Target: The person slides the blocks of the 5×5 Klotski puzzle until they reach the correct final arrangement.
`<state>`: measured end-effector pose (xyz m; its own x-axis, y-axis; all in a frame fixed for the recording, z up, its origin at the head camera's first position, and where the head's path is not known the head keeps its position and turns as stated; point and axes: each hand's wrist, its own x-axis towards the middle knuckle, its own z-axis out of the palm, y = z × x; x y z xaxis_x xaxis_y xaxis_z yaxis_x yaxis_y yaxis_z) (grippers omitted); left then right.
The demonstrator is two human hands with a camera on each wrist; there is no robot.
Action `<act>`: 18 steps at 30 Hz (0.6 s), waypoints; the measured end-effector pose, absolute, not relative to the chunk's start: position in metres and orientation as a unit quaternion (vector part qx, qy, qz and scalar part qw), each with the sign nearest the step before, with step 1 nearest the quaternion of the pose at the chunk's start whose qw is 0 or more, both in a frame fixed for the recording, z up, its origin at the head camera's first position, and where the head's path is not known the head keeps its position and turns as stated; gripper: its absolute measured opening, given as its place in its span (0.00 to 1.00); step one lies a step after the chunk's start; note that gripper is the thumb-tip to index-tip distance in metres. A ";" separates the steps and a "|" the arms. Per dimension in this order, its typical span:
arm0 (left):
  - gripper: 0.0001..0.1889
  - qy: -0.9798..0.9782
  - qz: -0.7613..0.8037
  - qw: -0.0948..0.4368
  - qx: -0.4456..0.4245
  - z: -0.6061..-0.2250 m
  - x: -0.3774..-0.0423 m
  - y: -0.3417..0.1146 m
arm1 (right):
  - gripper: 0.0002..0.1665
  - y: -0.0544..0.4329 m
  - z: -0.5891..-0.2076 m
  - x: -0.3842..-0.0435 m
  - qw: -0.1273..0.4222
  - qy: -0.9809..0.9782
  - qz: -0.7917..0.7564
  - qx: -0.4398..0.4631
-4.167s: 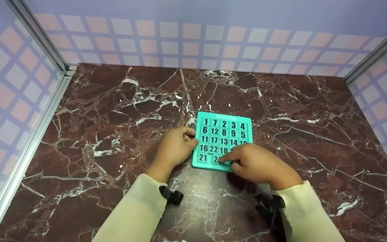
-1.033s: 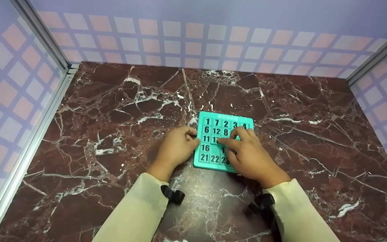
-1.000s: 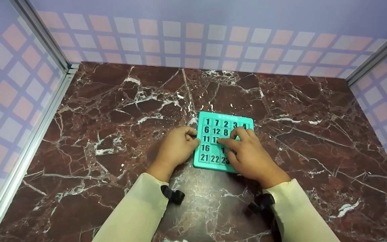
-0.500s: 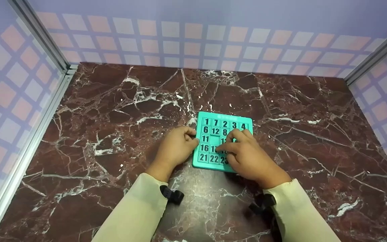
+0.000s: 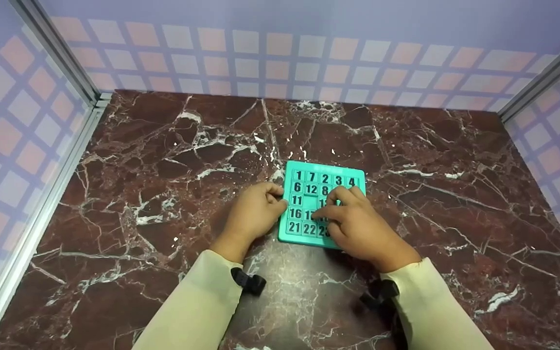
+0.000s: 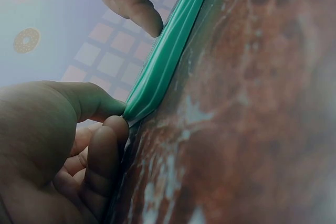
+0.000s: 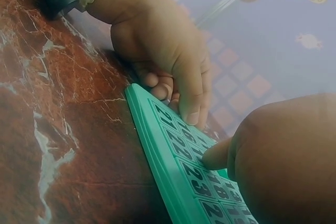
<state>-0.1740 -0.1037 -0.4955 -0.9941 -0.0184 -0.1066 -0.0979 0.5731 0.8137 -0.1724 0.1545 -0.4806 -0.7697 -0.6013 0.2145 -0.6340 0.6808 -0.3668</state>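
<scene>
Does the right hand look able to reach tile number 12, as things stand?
Probably yes: nothing covers the 12 tile, and only the empty slot lies between it and the index fingertip of the right hand.

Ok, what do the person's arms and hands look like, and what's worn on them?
The left sleeve and right sleeve are long, plain and pale yellow, ending near the wrists. By the cuffs sit a left strap and right strap, both black, each with a chunky black piece. The left hand and right hand wear no gloves.
</scene>
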 end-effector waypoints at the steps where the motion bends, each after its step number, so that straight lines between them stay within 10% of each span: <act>1: 0.15 0.887 0.459 0.044 -0.033 -0.495 -0.174 -0.104 | 0.24 0.155 -0.481 -0.173 0.041 -0.915 0.215 0.338; 18: 0.15 0.885 0.460 0.051 -0.041 -0.496 -0.175 -0.104 | 0.24 0.154 -0.480 -0.184 0.062 -0.924 0.210 0.314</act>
<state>-0.1747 -0.1039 -0.4958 -0.9915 -0.0252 -0.1278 -0.1190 0.5732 0.8107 -0.1837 0.1538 -0.4797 -0.7954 -0.5534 0.2471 -0.6059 0.7148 -0.3493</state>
